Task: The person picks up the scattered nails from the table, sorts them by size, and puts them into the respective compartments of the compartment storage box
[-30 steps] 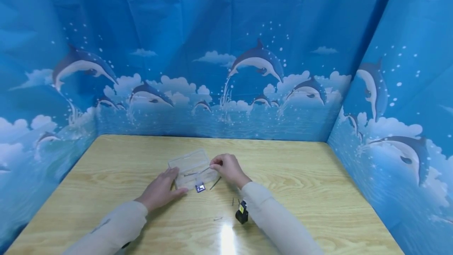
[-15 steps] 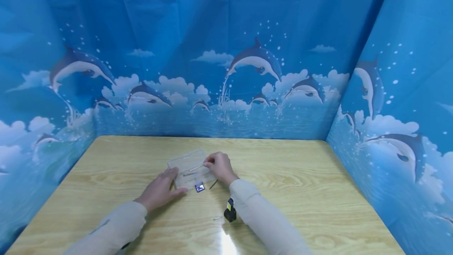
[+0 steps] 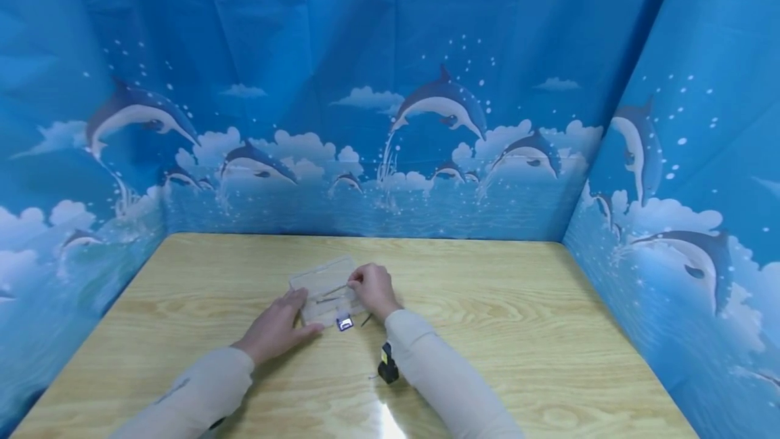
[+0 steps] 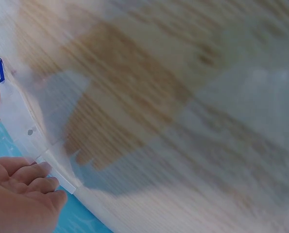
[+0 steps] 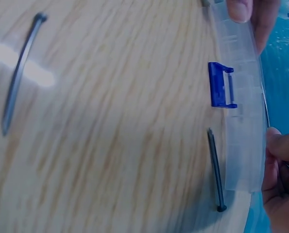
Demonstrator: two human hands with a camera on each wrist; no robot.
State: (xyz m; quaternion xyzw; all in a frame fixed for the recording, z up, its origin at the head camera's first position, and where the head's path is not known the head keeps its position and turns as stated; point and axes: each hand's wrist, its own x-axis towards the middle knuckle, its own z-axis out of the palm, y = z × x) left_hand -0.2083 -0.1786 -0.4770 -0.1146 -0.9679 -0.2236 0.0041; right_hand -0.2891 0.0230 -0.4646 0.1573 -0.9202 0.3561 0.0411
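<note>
A clear plastic box (image 3: 323,284) with a blue latch (image 3: 344,322) lies open on the wooden table (image 3: 524,330). My left hand (image 3: 277,327) rests flat beside its near left corner, fingertips touching the edge. Over the box my right hand (image 3: 370,288) pinches a thin nail (image 3: 335,289) that points left into it. In the right wrist view the box wall (image 5: 241,145), blue latch (image 5: 221,85) and right hand (image 5: 280,165) show. One loose nail (image 5: 214,170) lies against the box. The left wrist view is blurred, showing the left hand (image 4: 18,194) by the box (image 4: 27,121).
A second loose nail (image 5: 19,73) lies on the table nearer me, small in the head view (image 3: 372,377). A black wrist camera (image 3: 387,366) sits under my right forearm. Blue dolphin-print walls (image 3: 390,120) close the table on three sides.
My right hand has moved left over the box, carrying the nail, which now lies lower over the box. The left hand has stayed in place.
</note>
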